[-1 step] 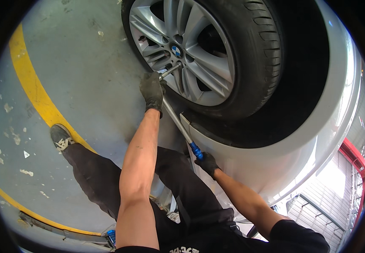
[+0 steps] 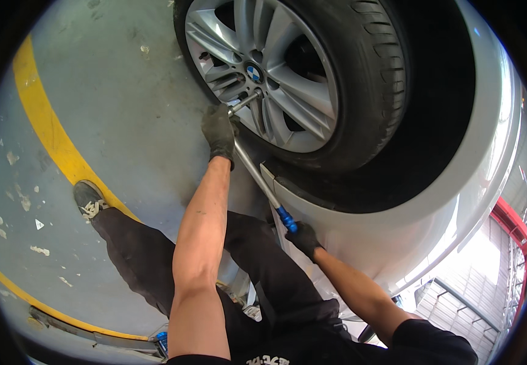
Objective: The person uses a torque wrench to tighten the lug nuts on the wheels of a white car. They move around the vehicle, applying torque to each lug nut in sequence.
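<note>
My left hand (image 2: 218, 131), in a dark work glove, is closed around the head end of a long torque wrench (image 2: 256, 173). From there a metal extension bar (image 2: 243, 104) reaches to a bolt hole just below the centre cap of the silver alloy wheel (image 2: 297, 91). The wrench's shaft slants down to the right and ends in a blue grip (image 2: 286, 219). Gloved too, my right hand (image 2: 304, 239) is closed on the lower end of that grip; its fingers are partly hidden. The socket's tip is hidden in the wheel recess.
A black tyre (image 2: 376, 91) surrounds the wheel beneath a light-coloured car fender (image 2: 385, 234). Yellow lines (image 2: 47, 125) cross the grey floor (image 2: 135, 109). My shoe (image 2: 89, 198) stands by one line. Red metalwork (image 2: 511, 224) is at the far right.
My right hand and the blue grip have shifted slightly right and down. My left hand stays at the wrench head.
</note>
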Demonstrator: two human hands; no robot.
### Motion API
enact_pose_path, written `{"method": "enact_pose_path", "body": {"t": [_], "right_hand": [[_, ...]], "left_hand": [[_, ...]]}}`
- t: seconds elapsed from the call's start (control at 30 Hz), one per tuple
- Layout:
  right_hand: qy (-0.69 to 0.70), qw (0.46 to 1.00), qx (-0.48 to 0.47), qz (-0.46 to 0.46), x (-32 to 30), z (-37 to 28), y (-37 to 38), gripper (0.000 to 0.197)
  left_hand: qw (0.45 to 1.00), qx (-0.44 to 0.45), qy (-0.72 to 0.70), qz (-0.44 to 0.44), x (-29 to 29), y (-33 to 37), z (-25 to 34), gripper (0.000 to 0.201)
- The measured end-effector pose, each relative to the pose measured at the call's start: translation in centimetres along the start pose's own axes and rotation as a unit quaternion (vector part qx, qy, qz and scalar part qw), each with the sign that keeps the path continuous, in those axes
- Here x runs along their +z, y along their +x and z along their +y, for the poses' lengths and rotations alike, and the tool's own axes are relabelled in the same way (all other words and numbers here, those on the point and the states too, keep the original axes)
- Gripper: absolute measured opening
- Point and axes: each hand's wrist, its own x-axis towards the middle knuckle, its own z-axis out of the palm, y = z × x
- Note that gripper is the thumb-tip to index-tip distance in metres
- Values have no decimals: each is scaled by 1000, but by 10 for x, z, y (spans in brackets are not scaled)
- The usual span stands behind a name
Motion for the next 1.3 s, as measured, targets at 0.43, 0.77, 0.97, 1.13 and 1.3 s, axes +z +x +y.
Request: {"method": "enact_pose_path", "body": {"t": [0.43, 0.77, 0.97, 1.13, 1.3], "right_hand": [[-124, 985, 5, 116, -56, -9, -70, 23], [-69, 964, -44, 254, -12, -12, -42, 14], [17, 953, -81, 293, 13, -9, -24, 11], [-73, 952, -118, 274, -36, -18, -53, 14], [-161, 958, -170, 164, -137, -67, -129, 10]], "left_hand": [[997, -52, 24, 55, 4, -2, -11, 20], [997, -32, 33, 58, -7, 1, 6, 14], [998, -2, 51, 22, -13, 4, 10, 11], [999, -53, -3, 13, -20, 8, -2, 11], [975, -136, 172, -31, -34, 17, 24, 22]]}}
